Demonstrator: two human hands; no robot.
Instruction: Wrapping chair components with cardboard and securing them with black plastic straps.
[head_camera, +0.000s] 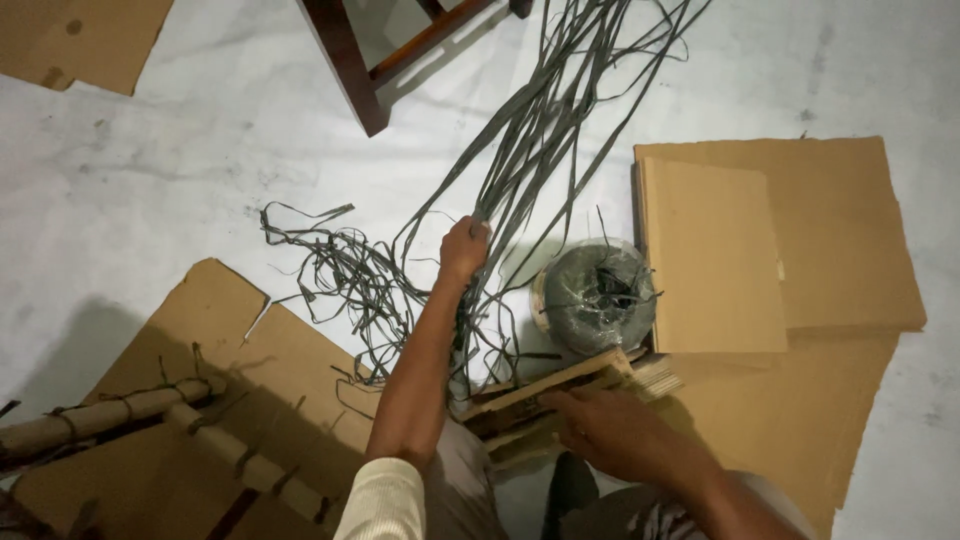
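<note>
Grey straps (520, 150) clenched in left hand (463, 250), right hand (610, 430) spread flat on cardboard bundle (560, 385)

Matt grey strips (540, 130), thin and flat like plastic or cane, lie in a loose tangle over a pale, smooth floor (180, 170) mottled with scuffs. A spool (597, 297) of the same grey strip sits in clear, glossy plastic wrap. Flat cardboard (800, 230) sheets are plain brown and matt, one with a raw corrugated edge showing. Cardboard tubes (110, 412), rough and dull, are bound with the strips. A dark wooden frame (350, 60) shows a polished sheen. The slat (545, 385) under the right hand (610, 432) is pale, unfinished wood.
</note>
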